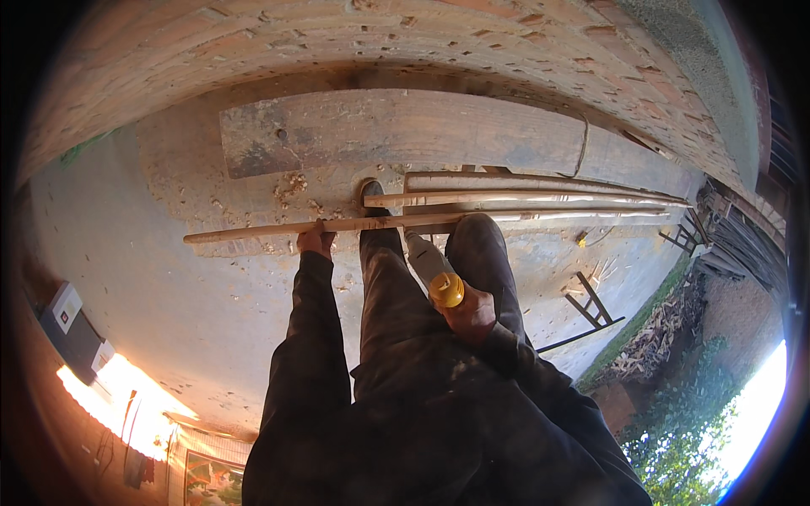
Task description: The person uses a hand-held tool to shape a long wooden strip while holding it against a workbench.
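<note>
A long, slender wooden pole lies crosswise in front of my legs. My left hand is closed around it, left of my left foot, with the pole's left end jutting past the hand. My right hand grips what looks like a handsaw by its yellow handle. The grey blade slants up and away, its far end close to the pole by my right knee. Whether the teeth touch the wood I cannot tell. More long wooden strips lie beyond the pole, running off to the right.
A wide, worn plank stretches along the brick wall. Wood shavings litter the concrete floor. On the right are a dark frame, a yellow object and piled wood scraps. A dark box sits far left.
</note>
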`<state>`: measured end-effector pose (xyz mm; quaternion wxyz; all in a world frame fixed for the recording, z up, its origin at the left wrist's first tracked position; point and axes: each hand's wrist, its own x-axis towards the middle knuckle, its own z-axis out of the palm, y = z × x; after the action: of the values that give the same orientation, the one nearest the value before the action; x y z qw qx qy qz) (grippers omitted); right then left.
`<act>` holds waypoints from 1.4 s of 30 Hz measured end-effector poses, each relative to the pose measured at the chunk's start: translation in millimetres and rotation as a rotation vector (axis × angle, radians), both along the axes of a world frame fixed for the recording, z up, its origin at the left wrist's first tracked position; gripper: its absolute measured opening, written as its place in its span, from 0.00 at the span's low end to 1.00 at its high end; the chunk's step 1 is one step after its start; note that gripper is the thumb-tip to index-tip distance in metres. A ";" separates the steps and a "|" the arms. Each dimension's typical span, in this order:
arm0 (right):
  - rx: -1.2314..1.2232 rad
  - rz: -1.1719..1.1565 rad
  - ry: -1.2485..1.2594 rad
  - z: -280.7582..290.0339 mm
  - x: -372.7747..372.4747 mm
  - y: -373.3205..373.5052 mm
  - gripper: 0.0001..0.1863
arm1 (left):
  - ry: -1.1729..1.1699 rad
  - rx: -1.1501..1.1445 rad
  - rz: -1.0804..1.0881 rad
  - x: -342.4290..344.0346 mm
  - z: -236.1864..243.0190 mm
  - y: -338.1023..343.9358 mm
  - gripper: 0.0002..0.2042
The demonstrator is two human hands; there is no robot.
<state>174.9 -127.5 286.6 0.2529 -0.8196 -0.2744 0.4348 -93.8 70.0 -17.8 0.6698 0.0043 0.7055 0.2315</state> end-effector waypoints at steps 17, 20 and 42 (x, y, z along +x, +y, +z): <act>-0.264 0.131 -0.045 3.0 -3.7 3.6 0.14 | -0.138 -0.009 -0.008 26.1 22.2 -15.1 0.12; -0.296 0.112 -0.025 -0.6 -4.4 0.8 0.13 | -0.119 -0.035 0.039 21.8 17.1 -7.4 0.11; -0.325 0.112 -0.016 -1.5 -6.9 0.7 0.15 | 0.016 -0.057 -0.014 30.0 14.5 -0.8 0.10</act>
<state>168.0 -126.8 285.1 0.0904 -0.8364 -0.2479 0.4805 -63.7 69.2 -3.3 0.6655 -0.0083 0.7172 0.2066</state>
